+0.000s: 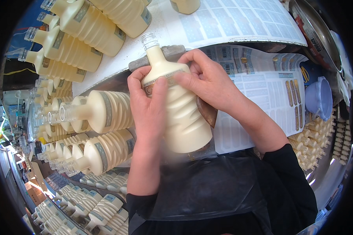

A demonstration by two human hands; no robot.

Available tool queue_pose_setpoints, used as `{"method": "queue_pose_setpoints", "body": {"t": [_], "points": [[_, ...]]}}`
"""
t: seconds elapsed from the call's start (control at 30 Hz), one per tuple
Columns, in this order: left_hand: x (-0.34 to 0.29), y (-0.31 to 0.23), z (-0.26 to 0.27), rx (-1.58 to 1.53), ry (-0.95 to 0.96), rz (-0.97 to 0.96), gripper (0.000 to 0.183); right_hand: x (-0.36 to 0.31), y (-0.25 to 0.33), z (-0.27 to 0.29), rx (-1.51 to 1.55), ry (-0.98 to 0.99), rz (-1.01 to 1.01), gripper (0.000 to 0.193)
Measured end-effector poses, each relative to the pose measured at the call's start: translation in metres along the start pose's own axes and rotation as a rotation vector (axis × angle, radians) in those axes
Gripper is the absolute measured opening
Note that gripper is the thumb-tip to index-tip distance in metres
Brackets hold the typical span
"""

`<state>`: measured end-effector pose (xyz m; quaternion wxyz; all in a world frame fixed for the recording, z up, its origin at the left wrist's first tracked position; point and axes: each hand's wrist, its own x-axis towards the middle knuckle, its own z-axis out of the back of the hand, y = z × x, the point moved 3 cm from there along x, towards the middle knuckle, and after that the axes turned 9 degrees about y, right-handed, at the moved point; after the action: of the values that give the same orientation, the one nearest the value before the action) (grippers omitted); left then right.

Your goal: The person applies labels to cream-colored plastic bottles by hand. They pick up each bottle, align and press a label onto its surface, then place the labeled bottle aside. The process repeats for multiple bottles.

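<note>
A cream bottle (188, 121) with a spiral-ribbed body and a clear threaded neck lies in front of me, its neck pointing away. Round its shoulder runs a narrow grey and brown label band (149, 88). My left hand (145, 102) grips the left shoulder, fingers at the side and thumb on the band. On the opposite side my right hand (210, 80) presses its thumb on the band, its fingers curled at the shoulder's edge. Under the bottle shows a brownish support (174, 51), partly hidden. Beside it lies a label sheet (255, 113), some labels brown and gold.
Similar bottles (106, 111) lie stacked at the left, with more (86, 31) at the far left and others (102, 207) below. Another label sheet (231, 23) covers the white table at the back. A lilac bucket (318, 98) and a metal basin (317, 27) stand at the right.
</note>
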<state>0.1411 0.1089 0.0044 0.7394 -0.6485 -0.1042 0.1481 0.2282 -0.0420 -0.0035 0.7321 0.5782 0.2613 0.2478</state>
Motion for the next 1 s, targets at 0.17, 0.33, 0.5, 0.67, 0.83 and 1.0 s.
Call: {"method": "queue_pose_setpoints", "body": {"t": [0.17, 0.33, 0.5, 0.67, 0.83, 1.0], "points": [[0.0, 0.0, 0.0, 0.006, 0.0, -0.003, 0.044, -0.001, 0.0, 0.0, 0.004, -0.006, -0.003, 0.044], [0.0, 0.001, 0.0, -0.002, 0.001, -0.011, 0.044, 0.0, -0.002, 0.0, 0.017, -0.011, 0.002, 0.044], [0.001, 0.004, 0.0, 0.003, 0.004, -0.023, 0.044, 0.001, -0.003, 0.0, 0.044, -0.01, 0.01, 0.043], [0.0, 0.002, 0.0, -0.006, 0.002, -0.013, 0.045, 0.001, -0.002, 0.001, 0.065, -0.012, 0.015, 0.044], [0.002, 0.004, 0.0, 0.037, 0.006, -0.029, 0.046, 0.0, -0.003, 0.001, 0.123, -0.001, 0.008, 0.036], [0.001, 0.003, 0.001, -0.05, -0.019, 0.004, 0.041, -0.001, -0.013, 0.032, 0.271, -0.042, -0.103, 0.032]]}}
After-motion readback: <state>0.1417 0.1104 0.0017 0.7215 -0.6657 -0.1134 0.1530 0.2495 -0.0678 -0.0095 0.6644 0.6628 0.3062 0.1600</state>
